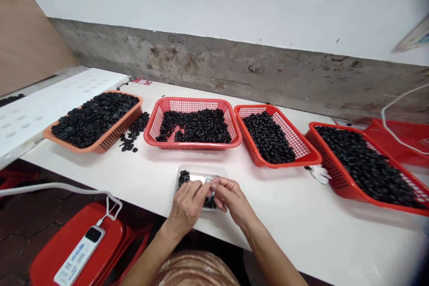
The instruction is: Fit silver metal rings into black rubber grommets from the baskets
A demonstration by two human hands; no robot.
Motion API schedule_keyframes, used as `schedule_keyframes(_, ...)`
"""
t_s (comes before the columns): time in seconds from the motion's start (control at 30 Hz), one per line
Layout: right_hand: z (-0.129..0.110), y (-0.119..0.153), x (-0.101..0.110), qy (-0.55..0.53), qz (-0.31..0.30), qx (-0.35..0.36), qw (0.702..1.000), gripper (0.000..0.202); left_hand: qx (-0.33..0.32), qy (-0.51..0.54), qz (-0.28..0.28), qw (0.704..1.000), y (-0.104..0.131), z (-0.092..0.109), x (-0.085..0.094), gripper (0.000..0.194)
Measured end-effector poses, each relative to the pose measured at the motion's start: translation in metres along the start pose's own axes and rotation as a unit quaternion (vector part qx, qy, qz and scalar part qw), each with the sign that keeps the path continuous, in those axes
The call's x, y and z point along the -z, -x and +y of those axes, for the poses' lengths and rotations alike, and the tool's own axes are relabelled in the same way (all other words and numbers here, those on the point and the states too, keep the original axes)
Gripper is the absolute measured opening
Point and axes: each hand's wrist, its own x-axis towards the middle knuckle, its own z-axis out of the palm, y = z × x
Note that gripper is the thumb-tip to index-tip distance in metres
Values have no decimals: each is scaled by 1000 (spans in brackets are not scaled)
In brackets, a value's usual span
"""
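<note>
My left hand and my right hand meet fingertip to fingertip over a small clear-white tray near the front edge of the table. Both hands are closed in a pinch, and whatever sits between the fingers is too small or too hidden to name. Several small black ring-like parts lie in the tray's back left corner. More black parts show below the fingers, and small shiny bits lie near the fingertips. My hands cover much of the tray.
Behind the tray stand a pink-red basket of black rings, an orange basket of flat black parts and two red baskets of black parts. Loose black parts lie between baskets. A power strip rests on a red stool.
</note>
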Motion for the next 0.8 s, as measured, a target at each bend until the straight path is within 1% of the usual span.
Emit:
schedule_keyframes(0.1,-1,2,0,-3,-12,-9,1000,30,31,29,16,999,1,1,0,20)
schedule_keyframes(0.2,-2,4,-2,5,-15,-3,1000,30,93,98,22,991,0,2,2,16)
schedule_keyframes(0.3,-3,5,-3,25,-4,25,999,33,164,193,6,967,-2,4,6,13)
schedule_keyframes(0.37,-2,5,-4,45,-3,40,998,36,205,239,-5,949,-4,5,7,13)
schedule_keyframes(0.5,3,5,-6,87,-3,48,995,36,264,283,-18,922,-7,7,9,17)
schedule_keyframes(0.57,4,6,-8,107,6,63,992,34,293,303,-28,907,-8,6,11,20)
schedule_keyframes(0.63,5,9,-10,144,22,94,985,29,331,336,-46,881,-8,5,12,23)
schedule_keyframes(0.7,5,11,-12,185,33,121,975,25,374,387,-68,840,-6,3,12,26)
schedule_keyframes(0.77,5,12,-14,206,40,133,969,23,408,430,-83,801,-3,1,12,28)
schedule_keyframes(0.8,6,12,-14,209,43,133,968,23,417,439,-85,791,-2,1,12,28)
